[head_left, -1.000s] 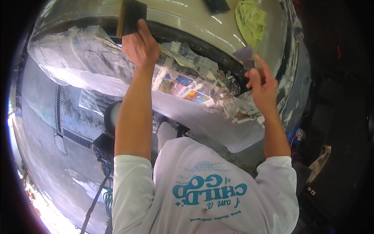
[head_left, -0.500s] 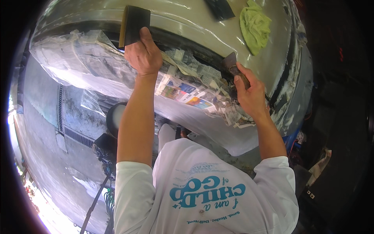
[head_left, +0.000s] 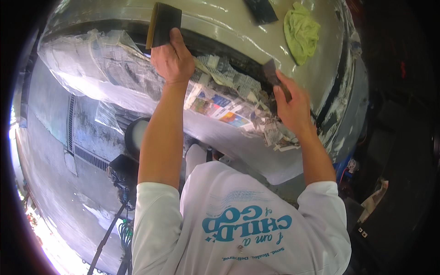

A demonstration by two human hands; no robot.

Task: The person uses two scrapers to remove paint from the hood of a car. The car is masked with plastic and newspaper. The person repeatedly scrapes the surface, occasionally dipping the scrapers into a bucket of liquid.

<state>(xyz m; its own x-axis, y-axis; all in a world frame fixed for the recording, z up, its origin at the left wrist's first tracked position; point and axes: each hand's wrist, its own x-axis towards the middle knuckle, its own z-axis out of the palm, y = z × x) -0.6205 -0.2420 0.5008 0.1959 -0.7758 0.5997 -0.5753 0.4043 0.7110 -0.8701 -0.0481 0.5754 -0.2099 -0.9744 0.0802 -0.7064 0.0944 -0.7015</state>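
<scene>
My left hand (head_left: 173, 62) is closed on a flat black sanding block (head_left: 166, 23) with a tan edge. It is held at the dark gap along the edge of a glossy beige car body panel (head_left: 215, 23). In my right hand (head_left: 295, 105) is a putty knife (head_left: 270, 69), its handle gripped and its dark blade pointing up toward the panel's edge. Newspaper (head_left: 215, 103) and clear plastic sheeting (head_left: 110, 68) cover the part just below the gap.
On the panel lie a lime green cloth (head_left: 301, 34) and a black sheet (head_left: 261, 10). A drain grate (head_left: 90, 157) runs across the concrete floor at left. Beside my left forearm stand a round pale lamp-like object (head_left: 136, 135) and a dark stand (head_left: 104, 240).
The view has shifted slightly. The putty knife's blade has tilted a little, and my left hand still holds the sanding block near the same spot.
</scene>
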